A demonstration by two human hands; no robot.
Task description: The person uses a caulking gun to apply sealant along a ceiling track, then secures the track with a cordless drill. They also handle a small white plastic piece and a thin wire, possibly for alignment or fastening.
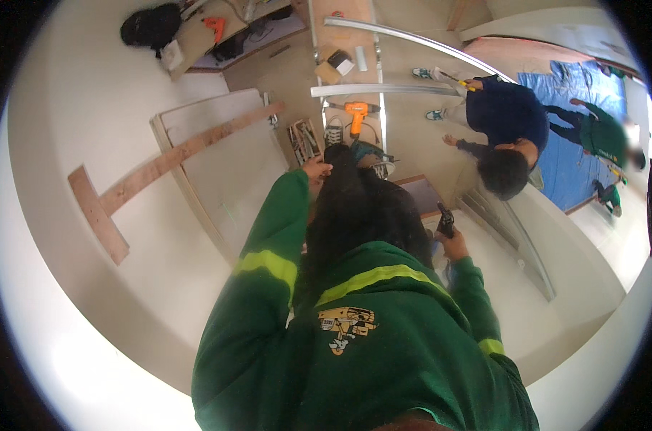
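My right hand (454, 244) is closed around a black hand tool (446, 220) whose exact kind is too small to make out. Beside the dark clothing (362, 208) at my front, my left hand (317, 169) has its fingers curled together; anything in them is hidden. Ahead of my feet, an orange cordless drill (357, 115) lies on a long board (347, 70). Left of my shoe is an open box (304, 141) holding several small items.
Two long metal profiles (405, 90) (398, 32) reach across the board toward a co-worker in dark blue (506, 115) holding a tool. A T-shaped wooden piece (153, 167) crosses a pale panel at left. Another orange drill (214, 27) lies on a far-left bench. People in green (605, 136) stand farther right.
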